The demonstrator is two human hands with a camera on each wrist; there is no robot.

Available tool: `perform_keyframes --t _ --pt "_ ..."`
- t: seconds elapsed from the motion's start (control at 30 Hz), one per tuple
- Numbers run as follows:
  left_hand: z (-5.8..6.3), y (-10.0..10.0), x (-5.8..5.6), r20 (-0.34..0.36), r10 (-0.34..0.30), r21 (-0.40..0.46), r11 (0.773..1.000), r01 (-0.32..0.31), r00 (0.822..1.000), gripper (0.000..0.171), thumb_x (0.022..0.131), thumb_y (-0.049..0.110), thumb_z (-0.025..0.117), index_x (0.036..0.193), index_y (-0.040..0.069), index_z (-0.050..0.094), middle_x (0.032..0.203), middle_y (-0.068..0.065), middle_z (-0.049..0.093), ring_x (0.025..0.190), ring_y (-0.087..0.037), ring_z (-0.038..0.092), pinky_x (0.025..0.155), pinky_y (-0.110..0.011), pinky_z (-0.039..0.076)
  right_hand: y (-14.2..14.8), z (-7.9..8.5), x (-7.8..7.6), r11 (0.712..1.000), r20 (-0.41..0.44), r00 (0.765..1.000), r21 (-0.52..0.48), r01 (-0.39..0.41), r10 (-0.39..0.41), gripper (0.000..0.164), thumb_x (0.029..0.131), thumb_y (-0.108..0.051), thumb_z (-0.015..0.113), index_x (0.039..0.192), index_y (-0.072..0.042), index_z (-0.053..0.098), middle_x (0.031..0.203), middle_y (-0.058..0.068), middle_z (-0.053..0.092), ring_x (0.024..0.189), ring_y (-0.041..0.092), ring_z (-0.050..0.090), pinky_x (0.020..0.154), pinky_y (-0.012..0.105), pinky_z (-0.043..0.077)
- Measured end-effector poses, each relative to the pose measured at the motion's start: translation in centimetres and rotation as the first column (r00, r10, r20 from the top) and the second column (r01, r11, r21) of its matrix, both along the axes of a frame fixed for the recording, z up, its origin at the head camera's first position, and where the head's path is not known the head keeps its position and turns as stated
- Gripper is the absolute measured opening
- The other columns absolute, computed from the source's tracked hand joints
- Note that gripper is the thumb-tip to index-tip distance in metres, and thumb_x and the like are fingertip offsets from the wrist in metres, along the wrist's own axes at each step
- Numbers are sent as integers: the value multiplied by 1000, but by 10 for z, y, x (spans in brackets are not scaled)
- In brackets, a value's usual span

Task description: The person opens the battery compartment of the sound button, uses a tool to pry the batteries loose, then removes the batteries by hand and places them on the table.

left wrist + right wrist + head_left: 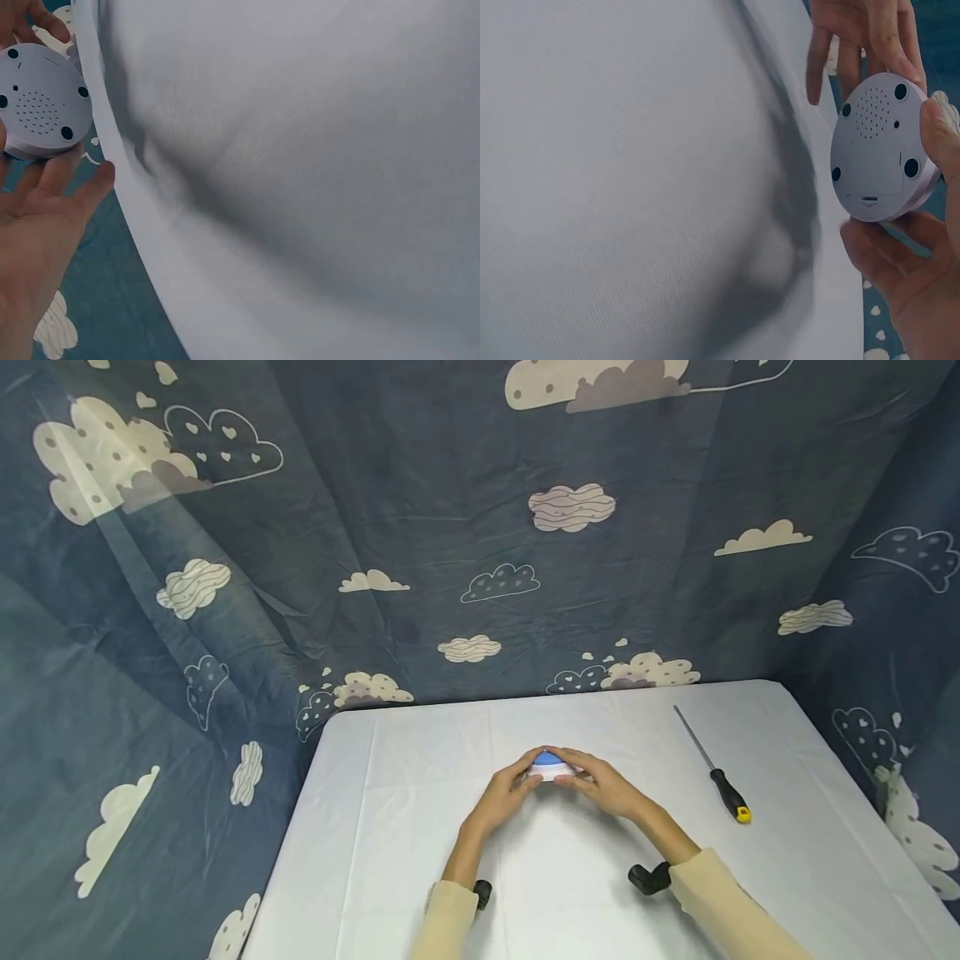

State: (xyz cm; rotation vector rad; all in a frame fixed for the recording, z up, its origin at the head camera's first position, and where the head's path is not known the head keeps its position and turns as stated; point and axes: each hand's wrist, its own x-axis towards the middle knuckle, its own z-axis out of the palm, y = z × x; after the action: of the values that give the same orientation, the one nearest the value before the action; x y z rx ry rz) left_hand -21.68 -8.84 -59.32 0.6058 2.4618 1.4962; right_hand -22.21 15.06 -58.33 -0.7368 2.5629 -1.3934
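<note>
Both hands hold a round buzzer button (551, 772) over the middle of the table, its blue domed top up and its white base below. My left hand (501, 797) grips its left side, while the right hand (609, 787) grips the right side. Thumbs lie at the near edge, with fingers reaching round the far side. Seen by the left wrist camera, the buzzer button (41, 133) shows its underside with round black feet and speaker holes. In the right wrist view, a battery cover also shows on the underside of the buzzer button (874, 154).
A screwdriver (726, 789) with a black and yellow handle lies at the right, its shaft toward the back. White cloth covers the table (405, 827). Dark blue curtains (420, 493) with cloud prints stand behind and at both sides.
</note>
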Motion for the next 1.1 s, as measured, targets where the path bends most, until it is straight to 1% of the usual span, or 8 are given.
perform_keyframes --t 0.13,0.23,0.43,0.53,0.67,0.87,1.03,1.1 --pt "-2 0 1 54 -25 111 994 19 998 52 108 29 54 159 27 42 166 -8 38 149 -29 46 123 -40 44 6 1 1 999 44 999 -32 -5 6 54 105 -30 61 156 -19 48 162 21 42 142 47 48 98 51 59" --pt "-2 -1 3 88 -31 165 986 16 996 51 109 26 52 159 26 42 166 -8 39 149 -29 46 122 -39 45 7 0 2 998 80 997 -65 -10 15 51 107 -30 58 156 -22 48 164 21 40 141 47 49 96 47 60" --pt "-4 1 4 83 -9 201 980 -8 996 48 110 22 49 158 21 44 164 -7 42 150 -26 44 125 -40 41 8 -2 3 990 173 984 -141 -10 35 49 110 -29 52 158 -22 46 165 21 37 134 47 54 94 49 65" --pt "-7 2 3 72 -1 209 978 -14 997 47 111 21 48 158 20 45 164 -5 42 152 -26 42 127 -41 37 9 -2 4 989 172 984 -144 -17 42 47 111 -29 49 158 -22 45 165 22 36 134 47 54 91 48 66" --pt "-9 3 3 89 -7 240 971 -15 996 46 111 19 45 158 19 45 165 -4 41 152 -27 41 125 -43 41 9 0 4 990 165 985 -142 -26 50 46 112 -28 46 158 -20 46 165 22 37 126 44 58 81 47 67" --pt "-5 2 4 146 -46 343 939 -7 988 46 112 17 43 158 17 45 166 -8 38 151 -33 41 117 -46 48 11 5 4 975 216 972 -218 -45 94 45 113 -24 44 157 -16 46 164 22 38 121 41 58 65 49 67" --pt "-2 2 4 187 -71 399 917 -10 980 46 112 18 42 157 19 46 166 -10 39 148 -34 45 112 -43 53 15 5 3 964 271 956 -263 -39 113 47 113 -26 42 159 -14 43 162 25 40 90 49 65 58 45 66" --pt "-3 3 4 202 -74 412 911 -16 976 46 112 18 41 157 18 46 165 -10 40 146 -33 48 111 -41 55 16 4 4 958 305 946 -288 -15 106 49 114 -28 42 160 -14 40 162 26 39 84 55 65 56 45 65"
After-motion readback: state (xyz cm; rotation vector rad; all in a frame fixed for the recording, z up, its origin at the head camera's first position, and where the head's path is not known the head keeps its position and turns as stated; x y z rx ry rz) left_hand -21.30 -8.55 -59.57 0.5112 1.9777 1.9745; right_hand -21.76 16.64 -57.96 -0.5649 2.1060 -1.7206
